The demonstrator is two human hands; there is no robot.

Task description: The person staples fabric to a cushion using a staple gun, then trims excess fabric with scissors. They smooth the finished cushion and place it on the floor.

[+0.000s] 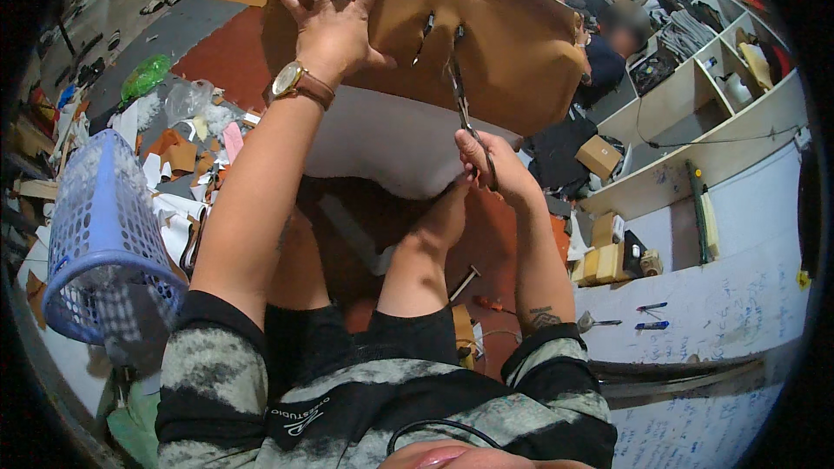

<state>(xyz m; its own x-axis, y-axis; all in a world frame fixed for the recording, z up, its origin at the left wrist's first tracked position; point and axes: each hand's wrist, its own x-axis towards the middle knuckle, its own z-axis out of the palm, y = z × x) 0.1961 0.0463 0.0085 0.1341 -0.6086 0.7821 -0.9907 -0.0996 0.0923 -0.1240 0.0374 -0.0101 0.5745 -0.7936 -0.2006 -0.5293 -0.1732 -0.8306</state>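
Note:
My left hand (334, 22) lies with spread fingers on a tan leather-covered cushion (512, 43). It presses near the cushion's upper left part; a watch and a ring are on that arm and hand. My right hand (499, 165) is closed round the handles of long metal scissors (460, 95). Their tip reaches a puckered slit in the leather, where a dark metal piece shows. A second slit (427, 26) with a metal piece lies just left of it. Pale padding (391, 139) shows along the cushion's near side, above my knees.
At left stands a blue plastic basket (104, 243) among leather and fabric scraps (182, 156). A hammer (465, 282) lies by my right knee. On the right are white shelving (695, 104), foam blocks (604, 265) and pens (651, 325). Another person (612, 48) sits beyond the cushion.

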